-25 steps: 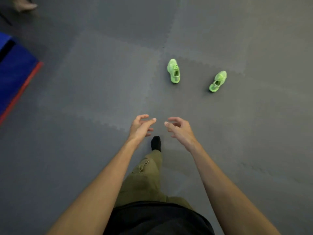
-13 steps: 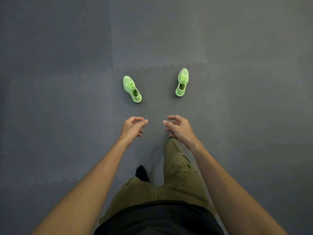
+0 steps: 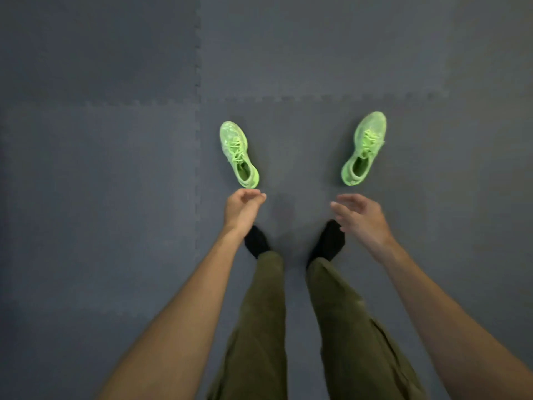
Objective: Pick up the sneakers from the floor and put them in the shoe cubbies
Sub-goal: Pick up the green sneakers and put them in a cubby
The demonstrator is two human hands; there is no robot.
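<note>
Two bright green sneakers stand upright on the grey foam floor, toes pointing away from me. The left sneaker lies just beyond my left hand, whose fingertips sit right at its heel without holding it; the fingers are loosely curled and empty. The right sneaker lies a short gap beyond my right hand, which is spread open and empty. No shoe cubbies are in view.
The floor is dark grey interlocking foam mats with toothed seams. My two feet in black socks, the left foot and the right foot, stand just behind the hands, with olive trouser legs below.
I have stepped closer, so the sneakers now appear larger and nearer. Both hands have reached forward and apart, each towards one sneaker's heel. Both feet now stand side by side.
</note>
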